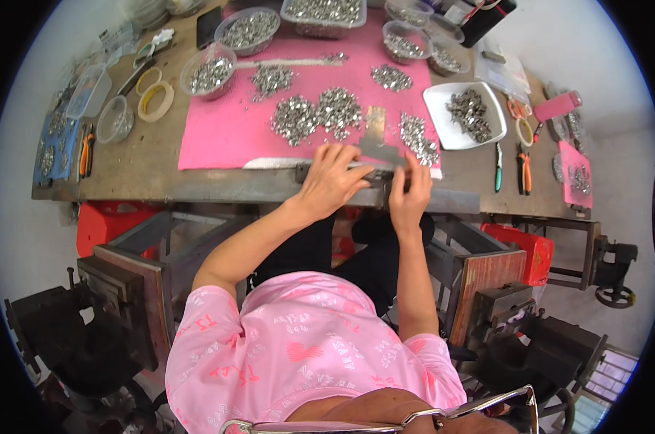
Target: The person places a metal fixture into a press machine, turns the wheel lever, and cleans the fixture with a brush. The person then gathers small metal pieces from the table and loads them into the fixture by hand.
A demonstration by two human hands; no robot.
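At the table's near edge, both my hands work close together over a dark metal fixture (pixel 379 176). My left hand (pixel 327 182) rests on the fixture's left side, its fingers bent and thumb pressed toward them. My right hand (pixel 412 189) is at the right side with thumb and fingertips pinched. Whatever small thing the fingers hold is too small or hidden. Just beyond stands a flat metal plate (pixel 375 134) with a brownish strip. Small shiny metal pieces lie in a pile (pixel 294 120) beyond my left hand and another pile (pixel 419 139) beyond my right.
A pink cloth (pixel 219 137) covers the table's middle. Tubs of metal pieces, including a round tub (pixel 209 72), stand along the back. A white tray (pixel 432 108) sits right, near orange-handled pliers (pixel 524 171) and a teal-handled tool (pixel 498 170). Tape rolls (pixel 156 101) lie left.
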